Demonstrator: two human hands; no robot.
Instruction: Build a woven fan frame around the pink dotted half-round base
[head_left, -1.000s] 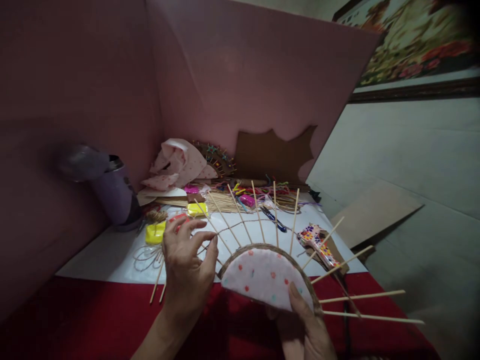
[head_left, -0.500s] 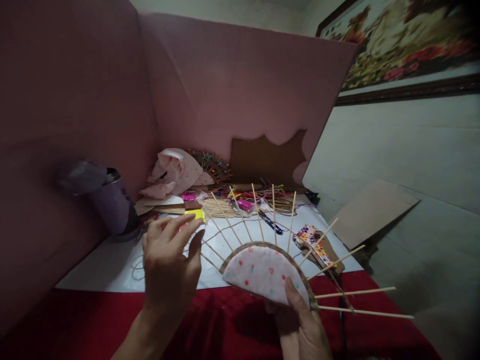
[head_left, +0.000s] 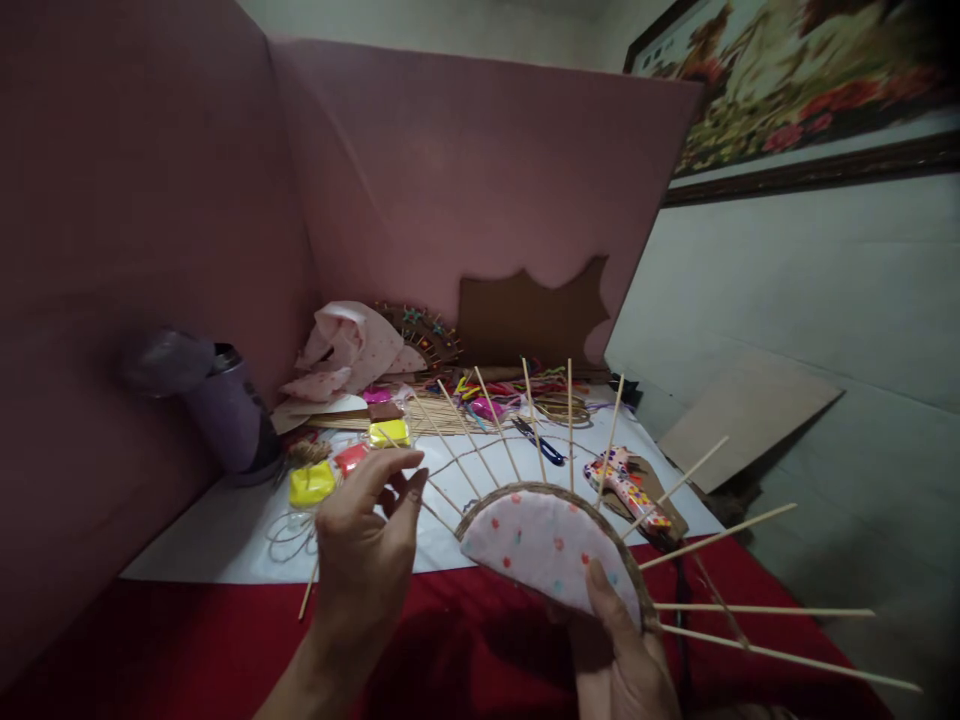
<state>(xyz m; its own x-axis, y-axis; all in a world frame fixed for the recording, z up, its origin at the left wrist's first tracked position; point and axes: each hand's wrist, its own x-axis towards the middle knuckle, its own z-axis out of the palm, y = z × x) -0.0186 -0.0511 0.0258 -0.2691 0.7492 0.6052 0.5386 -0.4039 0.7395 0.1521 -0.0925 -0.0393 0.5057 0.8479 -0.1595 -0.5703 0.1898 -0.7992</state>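
My right hand (head_left: 626,640) grips the lower right part of a half-round panel (head_left: 551,548) covered in white cloth with red and blue spots, thumb on top. Brown cord (head_left: 551,490) edges its curved rim, and thin wooden sticks (head_left: 571,425) fan out from it. At the left end of the fan, my left hand (head_left: 371,535) has thumb and forefinger brought together by the sticks. A thin brown twine (head_left: 450,462) runs from near those fingertips across the sticks; the fingers partly hide their grip.
Behind lie a blue-handled snipper (head_left: 541,445), yellow packets (head_left: 311,485), a bundle of sticks (head_left: 450,415) and crumpled pink cloth (head_left: 349,345). A purple bottle (head_left: 232,415) stands left. A flower-patterned glue gun (head_left: 626,490) lies right; brown cardboard (head_left: 529,315) leans behind.
The panel and right hand have shifted rightward and nearer. My left hand has moved right and slightly down, its fingertips closing together, uncovering the yellow packet behind it.
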